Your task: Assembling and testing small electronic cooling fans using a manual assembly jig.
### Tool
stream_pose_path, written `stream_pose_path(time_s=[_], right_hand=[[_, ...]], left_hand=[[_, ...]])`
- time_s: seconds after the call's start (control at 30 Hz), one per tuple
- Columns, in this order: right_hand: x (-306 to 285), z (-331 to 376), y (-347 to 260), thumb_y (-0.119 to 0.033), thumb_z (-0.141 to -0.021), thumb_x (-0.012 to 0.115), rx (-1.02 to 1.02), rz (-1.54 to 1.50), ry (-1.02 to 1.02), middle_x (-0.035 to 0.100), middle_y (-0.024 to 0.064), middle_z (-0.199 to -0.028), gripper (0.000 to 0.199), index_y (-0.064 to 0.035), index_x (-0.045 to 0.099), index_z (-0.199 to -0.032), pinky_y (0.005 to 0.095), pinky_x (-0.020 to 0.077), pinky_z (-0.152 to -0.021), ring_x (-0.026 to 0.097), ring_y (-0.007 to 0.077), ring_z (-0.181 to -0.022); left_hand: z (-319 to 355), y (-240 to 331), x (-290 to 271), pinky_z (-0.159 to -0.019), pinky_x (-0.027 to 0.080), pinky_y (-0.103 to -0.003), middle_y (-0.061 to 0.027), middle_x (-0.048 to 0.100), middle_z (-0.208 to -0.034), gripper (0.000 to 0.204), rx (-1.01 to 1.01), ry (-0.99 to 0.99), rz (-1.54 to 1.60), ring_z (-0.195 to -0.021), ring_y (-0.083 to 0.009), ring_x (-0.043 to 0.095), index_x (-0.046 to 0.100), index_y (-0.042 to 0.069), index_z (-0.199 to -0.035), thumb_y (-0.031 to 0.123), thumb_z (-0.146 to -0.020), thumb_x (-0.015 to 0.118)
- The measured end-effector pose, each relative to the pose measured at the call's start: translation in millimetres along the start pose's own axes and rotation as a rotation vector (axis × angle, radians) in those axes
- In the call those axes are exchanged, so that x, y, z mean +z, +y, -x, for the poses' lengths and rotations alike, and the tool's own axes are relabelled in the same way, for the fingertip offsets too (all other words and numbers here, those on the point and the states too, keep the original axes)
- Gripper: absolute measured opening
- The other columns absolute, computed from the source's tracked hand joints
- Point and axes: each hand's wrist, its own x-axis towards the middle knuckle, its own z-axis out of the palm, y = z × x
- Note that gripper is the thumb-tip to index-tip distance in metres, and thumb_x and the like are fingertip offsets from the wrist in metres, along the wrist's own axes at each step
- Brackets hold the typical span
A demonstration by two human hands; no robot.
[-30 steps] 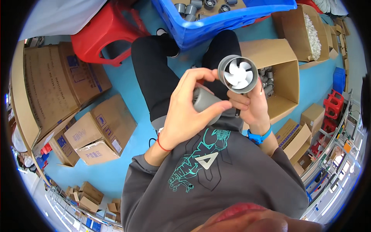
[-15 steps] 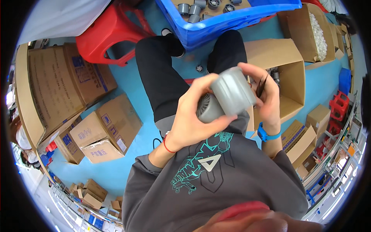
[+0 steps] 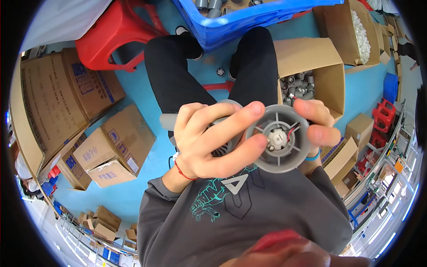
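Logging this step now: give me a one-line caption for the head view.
Both hands, left hand and right hand, hold a grey round fan housing over the lap, above an open cardboard box of small parts.

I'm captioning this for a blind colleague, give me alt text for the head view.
Both hands, left hand and right hand, hold a grey round fan housing with red wires, above the person's lap. Cardboard boxes, a red stool and a blue crate surround them.

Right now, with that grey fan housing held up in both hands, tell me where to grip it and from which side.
Grip the grey fan housing by its round outer rim, from the sides, as the left hand and right hand do. The open face shows thin spokes, a small motor hub and red and black wires, so fingers are probably best kept off that face. The grey tube sticking out left offers a second hold.
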Motion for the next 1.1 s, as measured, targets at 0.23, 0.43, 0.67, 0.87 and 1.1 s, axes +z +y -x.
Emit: stream_pose_path(time_s=[0.23, 0.43, 0.67, 0.87, 1.1], right_hand=[[4, -4, 0, -0.005, -0.077, 0.072, -0.076, 0.007, 0.044, 0.063, 0.0290, -0.109, 0.031, -0.0096, 0.058, -0.104, 0.0224, 0.0453, -0.039, 0.063, 0.0191, -0.051], [16, -3, -21, -0.006, -0.073, 0.076, 0.112, -0.107, 0.068, 0.063, 0.0289, -0.110, 0.034, -0.0167, 0.063, -0.103, 0.0217, 0.0503, -0.045, 0.070, 0.0231, -0.065], [13, -7, -28, -0.004, -0.067, 0.081, 0.221, -0.166, -0.010, 0.064, 0.0243, -0.113, 0.038, -0.0210, 0.069, -0.098, 0.0206, 0.0514, -0.049, 0.072, 0.0261, -0.078], [25, -2, -29, -0.006, -0.073, 0.074, 0.147, -0.100, 0.112, 0.066, 0.0218, -0.110, 0.028, -0.0220, 0.069, -0.096, 0.0193, 0.0423, -0.041, 0.071, 0.0212, -0.068], [23, -2, -22, -0.006, -0.078, 0.068, 0.039, -0.022, 0.111, 0.066, 0.0203, -0.108, 0.032, -0.0254, 0.066, -0.103, 0.0199, 0.0338, -0.037, 0.062, 0.0145, -0.053]], left_hand=[[-2, -4, 1, -0.059, 0.035, -0.026, -0.0051, 0.067, -0.113, 0.040, 0.034, 0.010, 0.006, -0.077, -0.0159, 0.061, 0.059, 0.025, -0.101, 0.005, -0.069, 0.074], [6, -13, 11, -0.058, 0.036, -0.027, -0.0082, 0.068, -0.112, 0.033, 0.029, 0.084, 0.139, -0.077, -0.0179, 0.062, 0.060, 0.019, -0.093, 0.015, -0.064, 0.075], [11, -15, 18, -0.057, 0.038, -0.028, -0.0148, 0.069, -0.109, 0.031, -0.103, 0.110, 0.395, -0.071, -0.0215, 0.063, 0.062, 0.011, -0.085, 0.021, -0.062, 0.079], [14, -12, 24, -0.058, 0.039, -0.028, -0.0147, 0.068, -0.113, 0.038, -0.153, 0.101, 0.489, -0.074, -0.0215, 0.063, 0.062, 0.011, -0.094, 0.023, -0.064, 0.082], [12, -8, 21, -0.058, 0.037, -0.027, -0.0117, 0.069, -0.112, 0.029, -0.174, 0.064, 0.456, -0.074, -0.0188, 0.062, 0.066, 0.011, -0.082, 0.022, -0.058, 0.079]])
